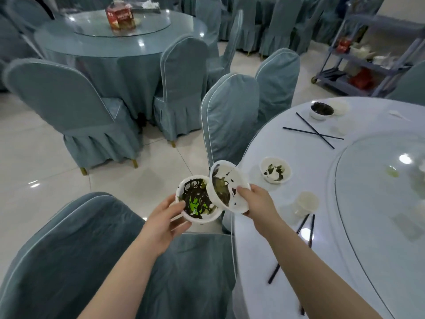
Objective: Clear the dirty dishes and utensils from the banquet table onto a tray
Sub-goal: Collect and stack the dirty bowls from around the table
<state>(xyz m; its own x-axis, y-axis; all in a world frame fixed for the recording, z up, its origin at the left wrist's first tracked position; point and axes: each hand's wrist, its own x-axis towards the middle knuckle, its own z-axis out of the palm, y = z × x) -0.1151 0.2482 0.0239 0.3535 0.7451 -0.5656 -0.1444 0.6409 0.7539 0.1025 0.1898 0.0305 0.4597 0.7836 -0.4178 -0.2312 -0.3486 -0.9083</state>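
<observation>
Between covered chairs [230, 116], fingers [177, 207] grip dirty bowls [197, 203]; chopsticks [312, 133] lie nearby.

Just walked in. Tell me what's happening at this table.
A person is clearing dirty dishes. The left hand holds a smeared white bowl; the right hand tilts a second dirty bowl against it, off the table's edge. Another dirty bowl, a cup and black chopsticks remain on the table.
</observation>
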